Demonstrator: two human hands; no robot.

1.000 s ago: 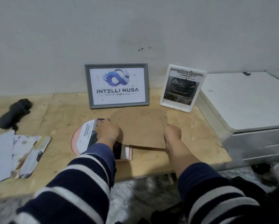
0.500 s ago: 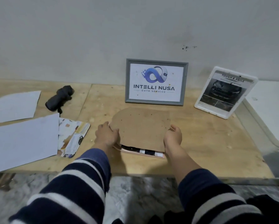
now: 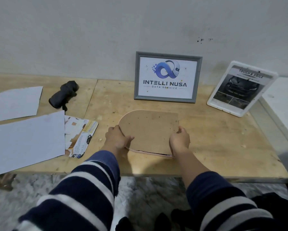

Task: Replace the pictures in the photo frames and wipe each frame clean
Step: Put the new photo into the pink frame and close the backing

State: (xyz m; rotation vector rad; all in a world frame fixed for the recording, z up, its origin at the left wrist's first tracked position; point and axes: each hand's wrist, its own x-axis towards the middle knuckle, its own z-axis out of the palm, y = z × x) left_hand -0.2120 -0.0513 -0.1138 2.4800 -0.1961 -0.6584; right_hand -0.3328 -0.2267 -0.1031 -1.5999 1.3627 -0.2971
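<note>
from the head view, a brown backing board [image 3: 149, 130], rounded at its left end, lies flat over a pink frame [image 3: 150, 152] on the wooden tabletop [image 3: 215, 144]; only a thin pink rim shows along the board's near edge. the left hand [image 3: 117, 138] grasps the board's near-left curved edge, thumb lying on top of the board and fingers curled at the rim. the right hand [image 3: 180, 140] grasps the right edge, fingers bent round it. both arms wear navy sleeves with white stripes. behind the board, a grey frame [image 3: 168, 77] with a logo picture stands against the wall, and to its right a white frame [image 3: 242, 88] with a dark car picture leans tilted back. left of the board lies a printed picture [image 3: 83, 135], partly under a white sheet [image 3: 25, 140]; a second white sheet [image 3: 16, 102] lies farther back. a crumpled black cloth [image 3: 64, 94] sits near the back, well apart from the hands.
</note>
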